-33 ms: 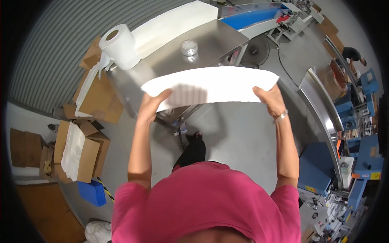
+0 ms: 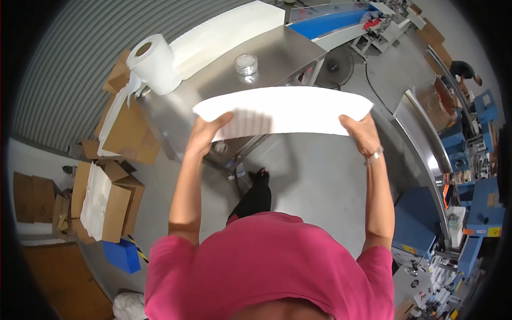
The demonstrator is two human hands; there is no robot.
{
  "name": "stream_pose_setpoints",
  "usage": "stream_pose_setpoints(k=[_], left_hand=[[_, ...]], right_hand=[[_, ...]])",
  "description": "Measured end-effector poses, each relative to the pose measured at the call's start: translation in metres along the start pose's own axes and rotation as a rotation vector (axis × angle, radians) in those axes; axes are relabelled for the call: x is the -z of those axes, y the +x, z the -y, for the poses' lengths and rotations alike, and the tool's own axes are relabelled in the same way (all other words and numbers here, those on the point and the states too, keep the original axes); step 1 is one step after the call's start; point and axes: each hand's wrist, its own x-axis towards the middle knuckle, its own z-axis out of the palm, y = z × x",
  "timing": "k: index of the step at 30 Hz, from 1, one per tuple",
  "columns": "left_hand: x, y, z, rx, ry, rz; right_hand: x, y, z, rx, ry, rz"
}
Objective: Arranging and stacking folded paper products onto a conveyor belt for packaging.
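A long white sheet-like strip (image 2: 298, 109) is held level in front of me, stretched between both hands. My left hand (image 2: 205, 133) grips its left end, thumb on top and fingers hidden beneath. At the other end my right hand (image 2: 362, 133), with a bracelet at the wrist, holds it the same way. Striped shading falls on the strip's left part. Beyond it lies a metal table (image 2: 213, 80), partly covered by the strip. On that table stand a round clear container (image 2: 246, 65), a big white roll (image 2: 160, 69) and a long white stack (image 2: 229, 34) of similar material.
A blue conveyor belt (image 2: 330, 24) adjoins the table's far right. Cardboard boxes (image 2: 120, 205) stand on the left, above a blue bin (image 2: 121, 256). A floor fan (image 2: 337, 69) sits beyond the table. Blue machines (image 2: 421, 218) line the right, where another person (image 2: 464, 71) bends over.
Both hands have shifted slightly to the right with the white strip still between them. The view has turned a little.
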Motion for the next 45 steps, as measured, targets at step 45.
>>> stream_pose_setpoints(k=[45], left_hand=[[-0.021,0.238,0.026,0.718,0.922,-0.690]], right_hand=[[-0.050,0.509,-0.072,0.011,-0.440,1.117]])
